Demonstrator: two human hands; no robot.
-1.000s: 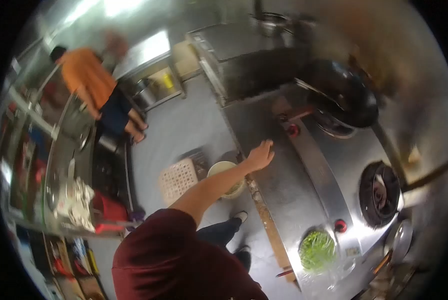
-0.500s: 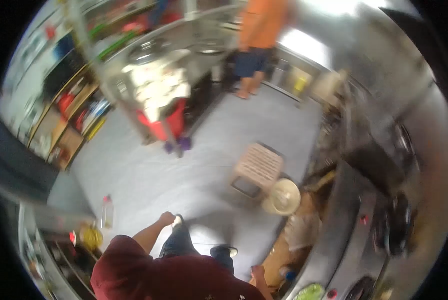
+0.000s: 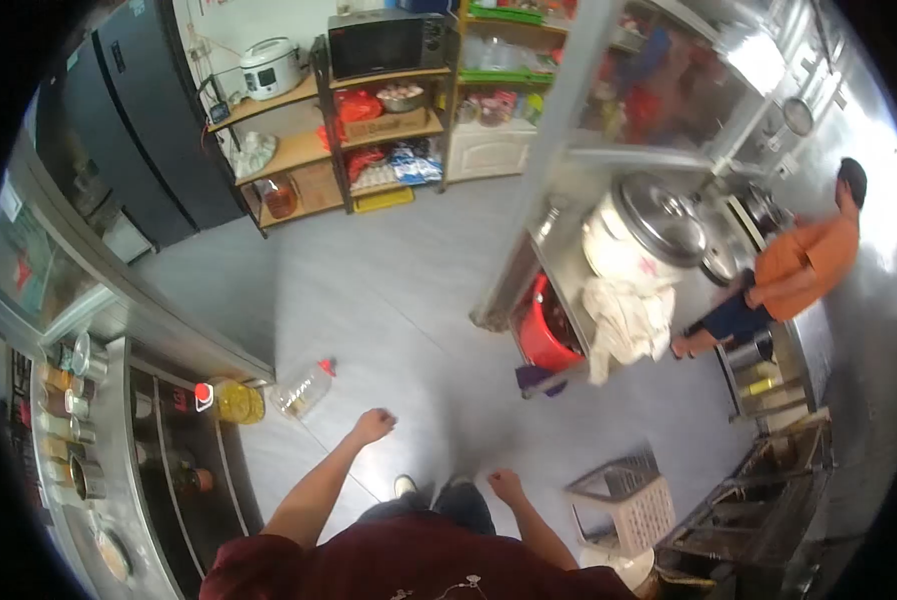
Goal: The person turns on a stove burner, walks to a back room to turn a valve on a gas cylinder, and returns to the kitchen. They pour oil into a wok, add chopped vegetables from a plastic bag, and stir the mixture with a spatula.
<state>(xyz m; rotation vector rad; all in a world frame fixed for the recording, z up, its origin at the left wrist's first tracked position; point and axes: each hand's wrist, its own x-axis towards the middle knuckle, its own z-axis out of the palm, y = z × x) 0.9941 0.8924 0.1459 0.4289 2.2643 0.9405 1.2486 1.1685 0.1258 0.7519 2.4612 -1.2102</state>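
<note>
My left hand (image 3: pixel 375 426) is held out over the grey floor, fingers curled, with nothing I can make out in it. Nearest to it lies a clear plastic bottle with a red cap (image 3: pixel 307 389). My right hand (image 3: pixel 507 486) hangs low in front of my body, its fingers also curled in. To its right is a beige plastic stool (image 3: pixel 637 508), which it does not touch. Both shoes show on the floor below, between the hands.
A jug of yellow oil (image 3: pixel 237 401) stands by the left steel shelf. A metal post (image 3: pixel 529 220) rises ahead, beside a counter with a large cooker (image 3: pixel 641 232) and a red bucket (image 3: pixel 549 325). Shelves (image 3: pixel 384 130) line the back. A person in orange (image 3: pixel 807 268) stands at right.
The view has swung left, bringing the fridge and back shelves into sight. The stool and the person in orange now appear farther right. My right hand has come up more fully into view.
</note>
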